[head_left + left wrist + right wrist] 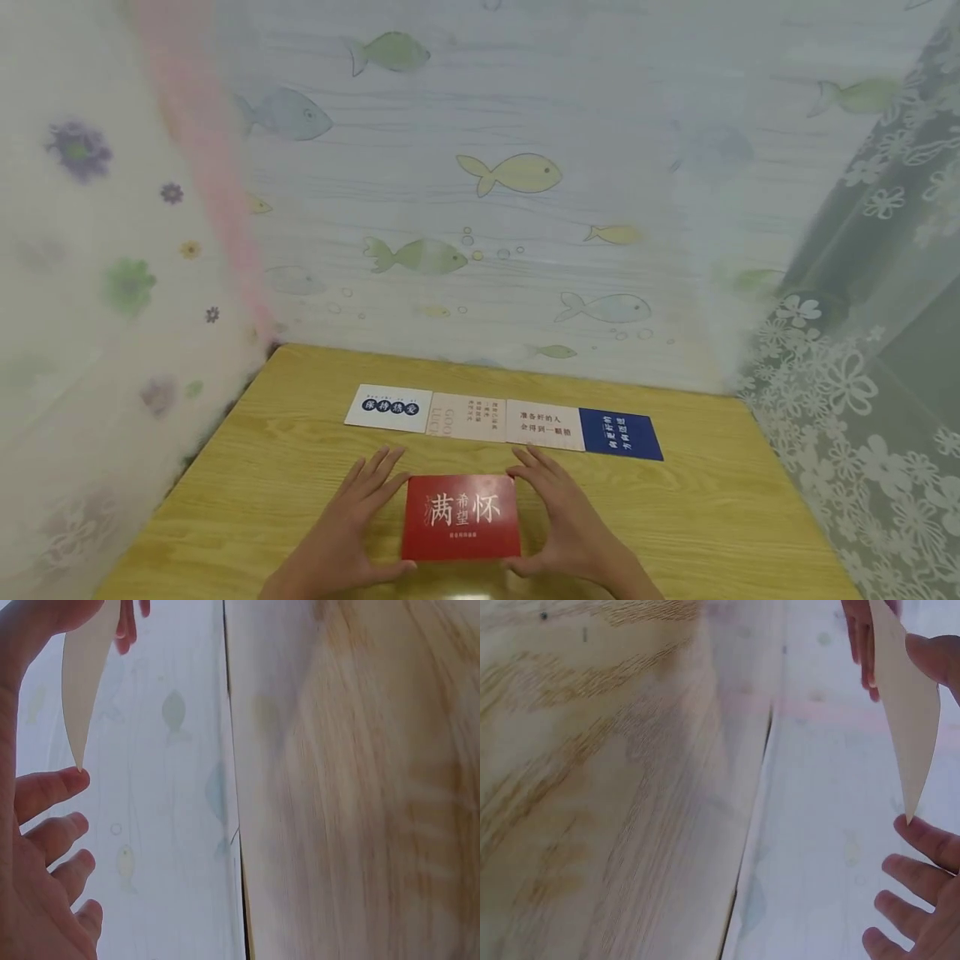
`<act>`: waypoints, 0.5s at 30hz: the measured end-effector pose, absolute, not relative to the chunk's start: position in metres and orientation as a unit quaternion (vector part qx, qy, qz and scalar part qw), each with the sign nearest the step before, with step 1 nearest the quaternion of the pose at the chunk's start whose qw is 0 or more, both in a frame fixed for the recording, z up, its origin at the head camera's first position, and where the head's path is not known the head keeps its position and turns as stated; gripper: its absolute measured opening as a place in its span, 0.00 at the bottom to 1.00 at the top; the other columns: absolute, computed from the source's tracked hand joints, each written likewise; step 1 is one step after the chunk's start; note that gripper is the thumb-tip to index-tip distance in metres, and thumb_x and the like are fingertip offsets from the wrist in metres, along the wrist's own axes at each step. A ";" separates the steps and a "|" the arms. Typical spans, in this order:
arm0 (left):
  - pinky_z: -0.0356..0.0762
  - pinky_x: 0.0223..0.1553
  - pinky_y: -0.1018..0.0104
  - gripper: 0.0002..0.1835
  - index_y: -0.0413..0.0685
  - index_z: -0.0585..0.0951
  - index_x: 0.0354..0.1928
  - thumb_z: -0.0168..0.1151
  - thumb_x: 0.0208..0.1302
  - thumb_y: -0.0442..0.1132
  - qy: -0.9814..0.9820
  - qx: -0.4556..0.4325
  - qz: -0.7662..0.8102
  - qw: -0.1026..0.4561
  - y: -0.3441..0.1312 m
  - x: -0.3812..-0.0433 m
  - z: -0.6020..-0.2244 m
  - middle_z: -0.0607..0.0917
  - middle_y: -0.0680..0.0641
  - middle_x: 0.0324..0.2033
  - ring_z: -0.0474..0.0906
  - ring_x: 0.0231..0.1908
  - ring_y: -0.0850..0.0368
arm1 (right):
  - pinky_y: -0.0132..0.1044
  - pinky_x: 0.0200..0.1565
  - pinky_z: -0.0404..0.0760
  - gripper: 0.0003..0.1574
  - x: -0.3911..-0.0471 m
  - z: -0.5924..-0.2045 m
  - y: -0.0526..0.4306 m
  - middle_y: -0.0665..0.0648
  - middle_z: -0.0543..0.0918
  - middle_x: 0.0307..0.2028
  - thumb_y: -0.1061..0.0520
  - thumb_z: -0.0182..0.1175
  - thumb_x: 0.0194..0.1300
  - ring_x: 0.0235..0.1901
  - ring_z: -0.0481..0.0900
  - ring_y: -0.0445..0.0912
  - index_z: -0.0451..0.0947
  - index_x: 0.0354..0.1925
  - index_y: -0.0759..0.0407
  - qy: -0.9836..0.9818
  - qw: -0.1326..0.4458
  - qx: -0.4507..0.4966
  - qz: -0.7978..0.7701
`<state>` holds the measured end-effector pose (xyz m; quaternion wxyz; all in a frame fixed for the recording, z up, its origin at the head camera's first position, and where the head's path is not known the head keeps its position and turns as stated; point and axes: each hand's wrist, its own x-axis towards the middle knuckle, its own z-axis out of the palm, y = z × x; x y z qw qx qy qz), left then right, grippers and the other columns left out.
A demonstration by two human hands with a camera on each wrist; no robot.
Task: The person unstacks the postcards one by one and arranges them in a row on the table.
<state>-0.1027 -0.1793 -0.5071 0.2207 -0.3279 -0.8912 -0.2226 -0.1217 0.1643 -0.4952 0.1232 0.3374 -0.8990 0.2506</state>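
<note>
Both hands hold a red card (461,546) with large white characters, its printed face toward the head camera. The left hand (337,529) has its thumb at the lower left corner and its index finger at the upper left. On the other side the right hand (573,533) grips the right corners the same way. The remaining fingers of each hand spread away from the card. In the wrist views the card's plain pale back (84,682) shows slightly bowed, raised off the table. An index fingertip touches its corner in the right wrist view, beside the pale surface (904,727).
Behind the hands, a row of cards lies side by side on the wooden table (300,475): a white card (386,420), a pale pink card (461,427), a cream card (543,442) and a dark blue card (645,437). A fish-patterned wall covering (487,250) hangs behind; lace curtain (855,433) borders the right.
</note>
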 end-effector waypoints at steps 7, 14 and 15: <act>0.34 0.79 0.69 0.59 0.50 0.71 0.73 0.85 0.35 0.61 -0.884 -0.327 -0.254 0.218 -0.185 -0.107 -0.507 0.63 0.45 0.77 0.61 0.73 0.35 | 0.65 0.64 0.73 0.68 -0.127 -0.495 0.162 0.51 0.60 0.78 0.31 0.81 0.37 0.77 0.57 0.56 0.64 0.73 0.44 -0.893 0.129 0.347 0.257; 0.34 0.79 0.72 0.60 0.52 0.69 0.75 0.86 0.35 0.59 -0.877 -0.329 -0.285 0.203 -0.196 -0.111 -0.506 0.63 0.46 0.77 0.60 0.73 0.34 | 0.58 0.74 0.62 0.68 -0.134 -0.496 0.158 0.49 0.60 0.78 0.35 0.83 0.36 0.77 0.56 0.58 0.64 0.74 0.43 -0.879 0.134 0.373 0.265; 0.35 0.79 0.72 0.60 0.52 0.69 0.75 0.86 0.35 0.59 -0.877 -0.331 -0.284 0.202 -0.198 -0.112 -0.506 0.63 0.47 0.77 0.61 0.73 0.35 | 0.57 0.76 0.58 0.68 -0.135 -0.496 0.156 0.50 0.60 0.78 0.35 0.82 0.36 0.78 0.55 0.58 0.64 0.74 0.43 -0.877 0.136 0.378 0.264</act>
